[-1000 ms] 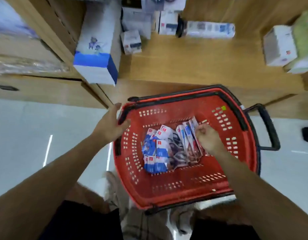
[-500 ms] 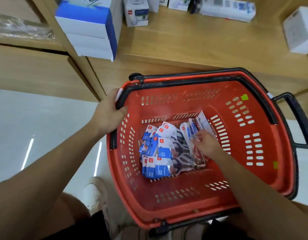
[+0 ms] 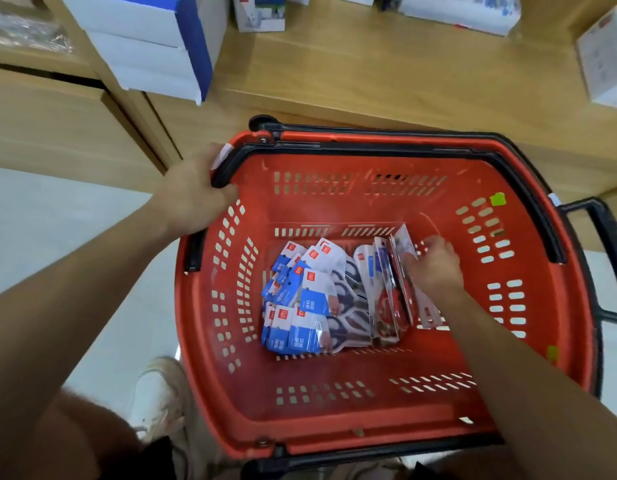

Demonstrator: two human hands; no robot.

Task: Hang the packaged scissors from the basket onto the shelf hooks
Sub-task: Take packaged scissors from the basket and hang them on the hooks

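Step in hand: picking stock out of the basket, no pack lifted yet; shelf hooks not in view.

Left hand (image 3: 192,195) grips the black rim at the far-left corner of the red perforated plastic shopping basket (image 3: 334,407), fingers wrapped over the edge, steadying it. Right hand (image 3: 435,268) is down inside the basket on the right of the stock, back of the hand to the camera, fingers curled at the far end of the clear upright packs with red-handled scissors (image 3: 391,296); thumb hidden, so cannot tell if the pinch has closed.

Packaged scissors in blue-and-white cards (image 3: 314,303) lie in a loose overlapping pile on the basket floor, centre-left, touching the upright packs on their right; all stock is still in the basket.

Light wooden shelf (image 3: 369,74) runs along the far side, with a stack of white-and-blue boxes (image 3: 151,43) at far left; a pale shoe (image 3: 161,393) shows near left on the floor.

Next move, as I judge it: close thumb and fingers on 1 upright pack or a small bunch, lift clear of the pile without dragging its neighbours, then look up to find a hook and line up the card's hang hole. The packs look slippery and tightly stacked, so separating 1 may need care.

Versus 0.5 s ago: the view has closed in on the basket and the shelf items have slid toward the top edge; right hand has shifted from on top of the upright packs to their far-right side; left hand holds the same corner; the pile looks unchanged.
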